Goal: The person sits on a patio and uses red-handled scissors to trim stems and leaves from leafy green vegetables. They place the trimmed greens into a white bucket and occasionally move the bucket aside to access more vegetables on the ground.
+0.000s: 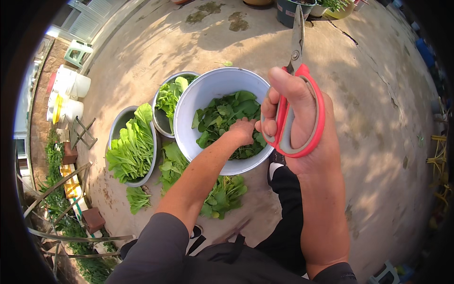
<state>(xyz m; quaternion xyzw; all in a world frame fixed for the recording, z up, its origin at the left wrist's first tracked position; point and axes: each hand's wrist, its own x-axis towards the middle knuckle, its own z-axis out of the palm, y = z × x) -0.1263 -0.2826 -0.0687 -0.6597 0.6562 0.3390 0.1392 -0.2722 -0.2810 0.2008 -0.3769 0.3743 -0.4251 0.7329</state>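
Note:
My right hand [305,117] is raised beside the bucket, its fingers through the handles of red-and-grey scissors [298,56]. The blades point away from me and look nearly closed. Down inside a large pale metal bucket [191,85], my left hand [243,130] touches dark green leaves [216,117]; its fingers are partly hidden among them, so its grip cannot be told. Left of the bucket, light green leafy vegetables [133,149] fill an oval metal basin [156,152]. Behind, a round metal basin [161,122] holds more greens [170,94]. Leafy bunches [225,195] lie on the ground beneath my left arm.
A small bunch of greens [137,198] lies near the oval basin. At the left stand white buckets [72,83], a pale green plastic stool [78,53] and a folding stool frame [84,133]. Plant pots [289,12] stand at the top on the cracked concrete ground [376,106].

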